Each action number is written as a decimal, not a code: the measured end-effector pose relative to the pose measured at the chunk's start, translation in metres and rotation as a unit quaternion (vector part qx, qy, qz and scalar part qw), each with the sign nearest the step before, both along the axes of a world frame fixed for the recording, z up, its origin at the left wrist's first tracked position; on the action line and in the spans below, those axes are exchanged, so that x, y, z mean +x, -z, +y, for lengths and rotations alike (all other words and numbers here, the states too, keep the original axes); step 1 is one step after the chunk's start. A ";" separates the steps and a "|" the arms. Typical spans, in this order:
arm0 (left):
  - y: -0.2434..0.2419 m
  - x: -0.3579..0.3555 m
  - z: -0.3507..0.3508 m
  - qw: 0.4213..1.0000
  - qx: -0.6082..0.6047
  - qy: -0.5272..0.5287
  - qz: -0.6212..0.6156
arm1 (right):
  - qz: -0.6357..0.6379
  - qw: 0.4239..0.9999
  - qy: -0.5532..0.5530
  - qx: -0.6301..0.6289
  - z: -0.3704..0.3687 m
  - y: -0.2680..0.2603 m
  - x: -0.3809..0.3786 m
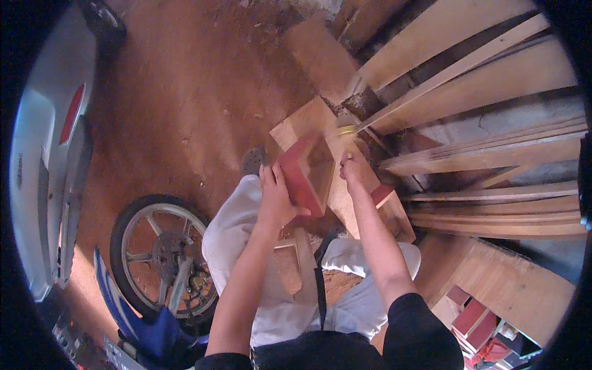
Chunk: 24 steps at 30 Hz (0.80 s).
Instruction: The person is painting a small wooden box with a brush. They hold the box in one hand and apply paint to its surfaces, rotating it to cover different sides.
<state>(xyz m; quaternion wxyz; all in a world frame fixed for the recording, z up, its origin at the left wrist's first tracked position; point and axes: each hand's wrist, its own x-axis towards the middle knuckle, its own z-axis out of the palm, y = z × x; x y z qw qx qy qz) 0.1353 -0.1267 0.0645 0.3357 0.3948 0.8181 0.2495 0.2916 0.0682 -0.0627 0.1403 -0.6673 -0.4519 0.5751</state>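
Note:
My left hand (276,198) steadies a red-faced, L-shaped wooden piece (303,178), fingers along its left edge and thumb on the lower corner. My right hand (351,169) grips the handle of what looks like a flat paintbrush (346,130) with a gold-coloured ferrule; motion blurs it. The brush is over a pale wooden board (342,194) lying under the red-faced piece. Beside my right forearm, another wooden piece with a red face (382,194) sits at the board's right side.
Long wooden planks (462,148) lie stacked on the right. A motorcycle wheel (162,259) and blue fender (157,335) stand at lower left, a silver vehicle body (34,185) at far left. Red-faced wooden pieces (476,321) sit by a plywood panel (518,282). Reddish dirt ground (185,115) spreads ahead.

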 end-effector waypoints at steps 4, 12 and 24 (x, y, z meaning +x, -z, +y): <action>-0.002 -0.001 0.001 1.000 0.001 -0.001 -0.003 | -0.193 0.905 -0.287 0.247 0.026 -0.005 -0.028; 0.000 -0.009 0.000 1.000 -0.026 0.004 0.002 | -0.228 0.867 -0.238 0.373 0.128 -0.039 -0.103; 0.000 -0.009 -0.003 1.000 -0.018 0.006 0.001 | -0.297 0.763 -0.416 0.395 0.124 -0.079 -0.097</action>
